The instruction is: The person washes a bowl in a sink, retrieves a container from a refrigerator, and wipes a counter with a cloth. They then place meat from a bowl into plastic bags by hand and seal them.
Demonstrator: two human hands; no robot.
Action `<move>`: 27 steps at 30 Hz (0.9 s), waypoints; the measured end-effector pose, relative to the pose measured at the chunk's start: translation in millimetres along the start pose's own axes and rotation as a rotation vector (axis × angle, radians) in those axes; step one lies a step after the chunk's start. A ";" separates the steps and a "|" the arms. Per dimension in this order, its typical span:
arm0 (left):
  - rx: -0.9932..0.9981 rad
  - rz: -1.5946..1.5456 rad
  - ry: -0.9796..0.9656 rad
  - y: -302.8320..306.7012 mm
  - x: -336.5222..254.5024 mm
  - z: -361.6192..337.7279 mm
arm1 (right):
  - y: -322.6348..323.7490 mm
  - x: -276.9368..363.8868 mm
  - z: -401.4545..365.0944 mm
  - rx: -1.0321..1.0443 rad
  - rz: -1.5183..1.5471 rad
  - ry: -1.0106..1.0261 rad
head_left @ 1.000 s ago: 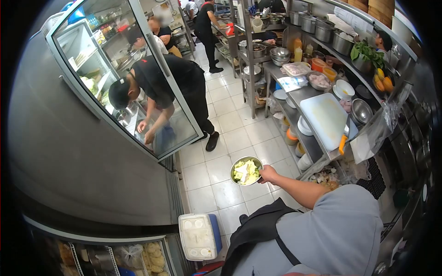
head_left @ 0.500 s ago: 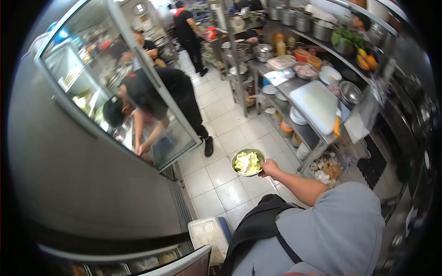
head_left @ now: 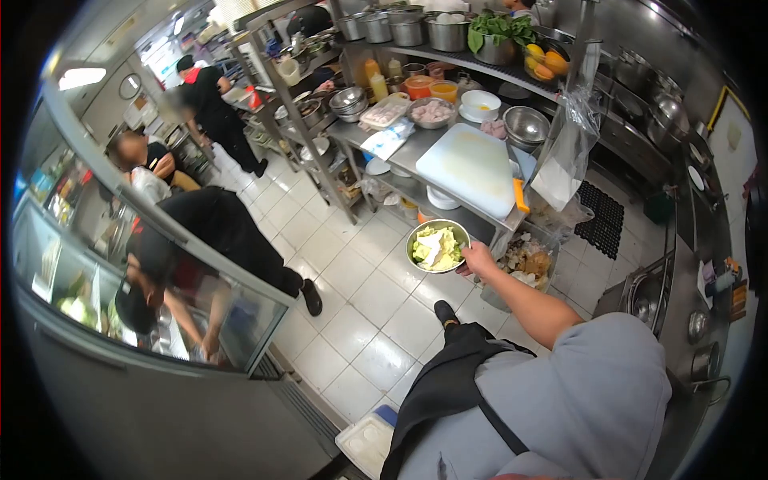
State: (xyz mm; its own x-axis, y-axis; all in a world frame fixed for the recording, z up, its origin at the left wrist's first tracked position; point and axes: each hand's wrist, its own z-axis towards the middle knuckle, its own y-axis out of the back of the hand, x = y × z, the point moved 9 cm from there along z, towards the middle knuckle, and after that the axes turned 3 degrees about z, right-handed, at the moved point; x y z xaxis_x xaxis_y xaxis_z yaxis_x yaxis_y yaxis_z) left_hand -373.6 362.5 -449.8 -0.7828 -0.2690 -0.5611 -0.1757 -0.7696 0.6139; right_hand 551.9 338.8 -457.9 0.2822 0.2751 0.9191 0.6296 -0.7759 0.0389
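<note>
My right hand is closed on the rim of a round metal bowl, held out over the tiled floor. Inside lie pale green and yellow leafy vegetable pieces, with a white piece on top that I cannot make out. The bowl is nearly level, just short of a steel work table. On that table, a white cutting board is the nearest large item, with an orange-handled knife at its corner. My left hand is out of view.
To the left, a co-worker bends into a fridge behind an open glass door. Other people stand farther back. A bin of scraps sits under the table's end, near a black floor mat. A white-lidded container is low beside me.
My view has swung to the right, bringing the work table and back counter more into sight. The bowl stays in my right hand and is now nearer the table. My foot has come into view.
</note>
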 end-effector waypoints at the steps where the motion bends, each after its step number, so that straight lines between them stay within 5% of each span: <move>1: 0.065 -0.027 -0.027 -31.6 -44.6 -0.9 | 11.8 7.7 8.6 -0.026 0.031 0.005; 7: 0.395 -0.152 -0.167 -176.8 -266.6 -28.8 | 65.0 52.1 85.5 -0.204 0.228 -0.017; 13: 0.715 -0.195 -0.232 -284.0 -402.5 -72.9 | 93.6 129.7 163.5 -0.317 0.419 0.133; 20: 1.118 -0.082 -0.160 -391.8 -448.1 -135.4 | 153.4 199.5 321.1 -0.500 0.631 0.233; 27: 1.540 0.149 -0.004 -452.0 -371.1 -190.5 | 239.5 254.5 434.7 -0.831 0.893 0.345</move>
State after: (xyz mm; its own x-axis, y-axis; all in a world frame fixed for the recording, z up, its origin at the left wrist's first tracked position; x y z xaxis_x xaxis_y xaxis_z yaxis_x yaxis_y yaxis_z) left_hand 109.9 699.8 -624.8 -0.8498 -0.2831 -0.4447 -0.5204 0.5850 0.6220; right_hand 1089.1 469.8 -385.2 0.0914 -0.5909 0.8015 -0.3602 -0.7700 -0.5266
